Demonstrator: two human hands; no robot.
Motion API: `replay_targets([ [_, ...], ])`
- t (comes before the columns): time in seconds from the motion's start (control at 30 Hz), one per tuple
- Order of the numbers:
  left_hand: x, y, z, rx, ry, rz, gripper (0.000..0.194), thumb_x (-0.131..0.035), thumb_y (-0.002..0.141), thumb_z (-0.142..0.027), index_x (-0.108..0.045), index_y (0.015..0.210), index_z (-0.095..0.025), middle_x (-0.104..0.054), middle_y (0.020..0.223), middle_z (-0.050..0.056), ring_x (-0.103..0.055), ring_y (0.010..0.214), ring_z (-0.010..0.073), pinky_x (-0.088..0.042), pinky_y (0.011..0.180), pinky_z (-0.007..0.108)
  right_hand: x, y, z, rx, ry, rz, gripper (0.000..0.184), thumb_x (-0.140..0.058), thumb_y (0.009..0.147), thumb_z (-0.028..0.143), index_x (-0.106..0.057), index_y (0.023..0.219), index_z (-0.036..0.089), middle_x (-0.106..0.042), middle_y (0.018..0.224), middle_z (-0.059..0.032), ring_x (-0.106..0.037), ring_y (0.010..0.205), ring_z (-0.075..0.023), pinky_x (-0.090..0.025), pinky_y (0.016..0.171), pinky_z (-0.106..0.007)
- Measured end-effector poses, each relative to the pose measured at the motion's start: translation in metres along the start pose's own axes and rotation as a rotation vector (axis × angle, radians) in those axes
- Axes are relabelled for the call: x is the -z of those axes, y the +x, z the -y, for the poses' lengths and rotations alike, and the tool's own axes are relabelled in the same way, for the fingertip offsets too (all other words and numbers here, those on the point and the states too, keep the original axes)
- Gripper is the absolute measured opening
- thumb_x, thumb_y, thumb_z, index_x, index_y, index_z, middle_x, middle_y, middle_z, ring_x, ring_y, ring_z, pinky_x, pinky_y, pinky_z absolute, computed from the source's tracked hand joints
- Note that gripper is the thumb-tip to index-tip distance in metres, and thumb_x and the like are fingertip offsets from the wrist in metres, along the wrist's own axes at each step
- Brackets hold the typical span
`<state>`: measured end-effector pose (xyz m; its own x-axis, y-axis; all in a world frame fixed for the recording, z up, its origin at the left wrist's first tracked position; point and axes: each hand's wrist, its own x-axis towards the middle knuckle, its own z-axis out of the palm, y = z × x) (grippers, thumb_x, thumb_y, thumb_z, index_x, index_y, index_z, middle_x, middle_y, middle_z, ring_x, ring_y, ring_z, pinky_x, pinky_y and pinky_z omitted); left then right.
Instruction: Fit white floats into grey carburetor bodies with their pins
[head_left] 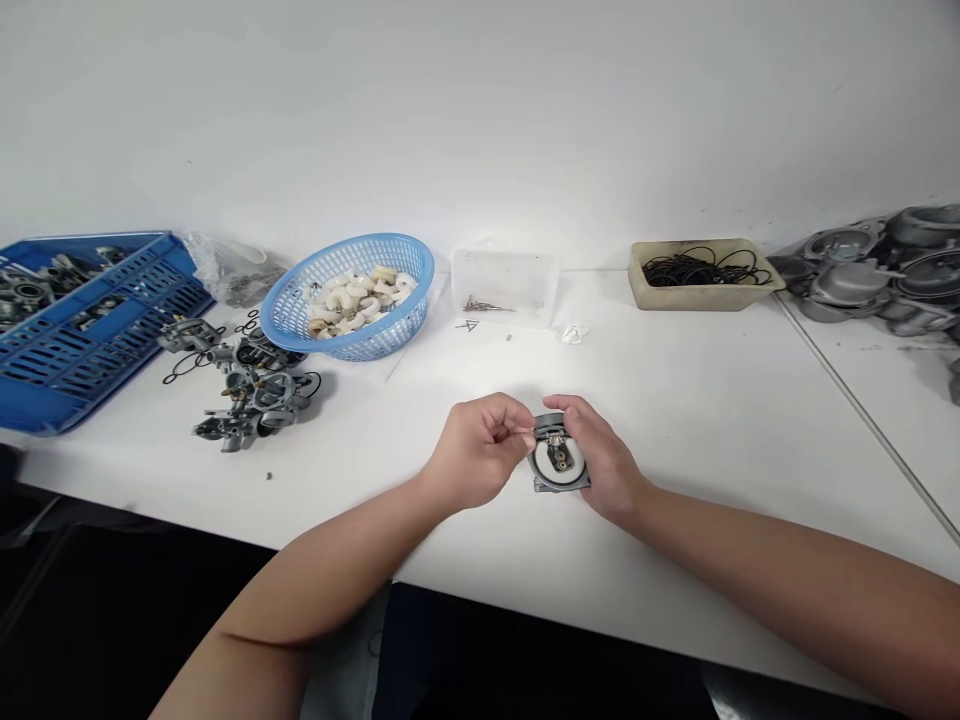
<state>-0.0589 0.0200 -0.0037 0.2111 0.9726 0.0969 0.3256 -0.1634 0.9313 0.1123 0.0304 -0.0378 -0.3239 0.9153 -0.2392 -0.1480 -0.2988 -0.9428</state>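
the right hand (609, 458) holds a carburetor body (560, 459).

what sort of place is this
Probably a small-parts workshop: a blue basket of white curved pieces, a beige tray of black rings, and a metal assembly in the right hand.

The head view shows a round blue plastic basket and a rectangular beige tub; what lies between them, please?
In the head view, a translucent white plastic tray of thin metal pieces, with a crumpled white scrap and small bits in front.
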Motion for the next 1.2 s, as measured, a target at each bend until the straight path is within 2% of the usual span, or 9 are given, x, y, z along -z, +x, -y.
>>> replay_targets([
  [0.2, -0.0013, 0.0006, -0.0024, -0.342, 0.303, -0.1, 0.011, -0.055, 0.077, -0.012, -0.064, 0.075, -0.019, -0.067, 0.071, 0.001, -0.061, 0.064, 0.0128, -0.046, 0.059, 0.023, -0.0004, -0.0011, 0.0006, -0.036, 0.077, 0.049, 0.04, -0.042, 0.09, 0.062, -0.047, 0.112, 0.029, -0.057, 0.077, 0.0017, -0.056, 0.051, -0.0159, -0.048, 0.046, -0.033],
  [0.33, -0.0007, 0.002, 0.0, -0.088, 0.06, -0.014, 0.005, -0.055, 0.08, -0.015, -0.059, 0.078, -0.017, -0.061, 0.062, -0.001, -0.054, 0.05, 0.0099, -0.042, 0.046, 0.021, -0.0007, -0.0016, 0.0015, -0.036, 0.097, 0.035, 0.039, -0.043, 0.09, 0.061, -0.049, 0.11, 0.028, -0.058, 0.076, 0.0018, -0.055, 0.049, -0.016, -0.047, 0.043, -0.033],
  [0.4, -0.0007, 0.0022, 0.0012, -0.062, 0.021, 0.001, 0.004, -0.055, 0.082, -0.017, -0.058, 0.079, -0.017, -0.061, 0.061, -0.001, -0.053, 0.047, 0.0092, -0.04, 0.043, 0.021, -0.0007, -0.0015, 0.0026, -0.045, 0.106, 0.043, 0.039, -0.043, 0.089, 0.061, -0.049, 0.111, 0.028, -0.057, 0.074, 0.0021, -0.056, 0.049, -0.0164, -0.047, 0.044, -0.033],
  [0.47, -0.001, 0.0031, 0.002, -0.238, 0.188, -0.042, 0.006, -0.055, 0.082, -0.014, -0.059, 0.078, -0.017, -0.063, 0.063, -0.001, -0.056, 0.05, 0.01, -0.042, 0.047, 0.021, -0.0008, -0.0012, 0.0043, -0.07, 0.116, 0.042, 0.039, -0.044, 0.089, 0.06, -0.05, 0.11, 0.028, -0.057, 0.074, 0.0022, -0.056, 0.048, -0.016, -0.047, 0.043, -0.033],
  [0.57, -0.0015, 0.0061, 0.0028, -0.695, 0.521, -0.155, 0.017, -0.049, 0.079, -0.006, -0.06, 0.081, -0.018, -0.067, 0.07, 0.001, -0.062, 0.06, 0.0129, -0.048, 0.058, 0.024, -0.0009, -0.0005, 0.0066, -0.099, 0.144, 0.032, 0.039, -0.045, 0.089, 0.06, -0.051, 0.108, 0.026, -0.057, 0.072, 0.0024, -0.056, 0.049, -0.0155, -0.047, 0.043, -0.031],
  [0.63, -0.0013, 0.0079, 0.0026, -0.823, 0.618, -0.185, 0.019, -0.047, 0.078, -0.004, -0.059, 0.084, -0.018, -0.068, 0.071, 0.002, -0.063, 0.062, 0.0137, -0.05, 0.062, 0.025, -0.001, -0.0003, 0.0076, -0.099, 0.16, 0.027, 0.039, -0.046, 0.089, 0.059, -0.051, 0.108, 0.026, -0.056, 0.071, 0.0025, -0.056, 0.051, -0.0155, -0.047, 0.043, -0.03],
  [0.87, 0.0004, 0.002, -0.0004, -0.445, 0.477, -0.137, 0.007, -0.054, 0.085, -0.016, -0.058, 0.088, -0.02, -0.068, 0.071, -0.003, -0.061, 0.055, 0.0098, -0.045, 0.053, 0.02, -0.0004, -0.0016, 0.0096, -0.12, 0.193, 0.068, 0.036, -0.048, 0.089, 0.057, -0.051, 0.109, 0.027, -0.056, 0.077, 0.0021, -0.055, 0.053, -0.0151, -0.048, 0.045, -0.032],
  [1.1, -0.0033, -0.0001, -0.0005, -0.615, 0.568, -0.174, 0.009, -0.05, 0.086, -0.013, -0.054, 0.089, -0.021, -0.069, 0.074, -0.001, -0.063, 0.06, 0.0126, -0.049, 0.061, 0.024, 0.0021, -0.0021, 0.0067, -0.085, 0.131, 0.103, 0.038, -0.043, 0.09, 0.06, -0.048, 0.112, 0.03, -0.059, 0.075, 0.0013, -0.057, 0.054, -0.0183, -0.049, 0.049, -0.036],
  [1.2, -0.0062, -0.0019, -0.0003, -0.564, 0.571, -0.198, 0.008, -0.05, 0.086, -0.014, -0.053, 0.087, -0.021, -0.068, 0.073, -0.001, -0.063, 0.06, 0.0129, -0.048, 0.06, 0.024, 0.0034, -0.0021, 0.0051, -0.069, 0.137, 0.084, 0.039, -0.045, 0.088, 0.061, -0.047, 0.111, 0.031, -0.059, 0.076, 0.0012, -0.057, 0.052, -0.0188, -0.047, 0.047, -0.035],
])
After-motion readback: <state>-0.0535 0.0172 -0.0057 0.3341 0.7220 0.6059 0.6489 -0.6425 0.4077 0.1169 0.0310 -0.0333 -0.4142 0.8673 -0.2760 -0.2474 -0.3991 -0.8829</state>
